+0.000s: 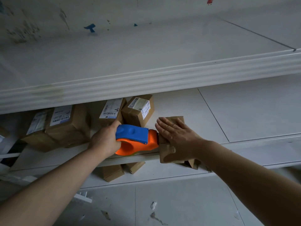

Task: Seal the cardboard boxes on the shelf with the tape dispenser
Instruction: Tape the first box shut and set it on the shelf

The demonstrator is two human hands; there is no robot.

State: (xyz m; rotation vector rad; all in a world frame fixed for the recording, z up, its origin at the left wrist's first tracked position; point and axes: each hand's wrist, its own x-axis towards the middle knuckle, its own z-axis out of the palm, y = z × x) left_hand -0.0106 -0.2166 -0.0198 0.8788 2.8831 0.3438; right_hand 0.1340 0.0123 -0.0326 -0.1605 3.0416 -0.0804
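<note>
left grip (105,141): we hold the tape dispenser (135,137) tight | right grip (175,136): flat and open, pressing on the box (162,149) | where: box sits at the shelf (211,121) front edge, just right of the dispenser, nose touching its left side | next: we think we pull right, across the top

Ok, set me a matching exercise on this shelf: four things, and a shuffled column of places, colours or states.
Things
1. left hand
2. right hand
3. dispenser
4. labelled boxes

Descriptions
a. lies flat on the plain box
b. blue and orange
c. grips the dispenser
d. further back on the shelf, behind the dispenser

Pairs: 1-c, 2-a, 3-b, 4-d
</note>
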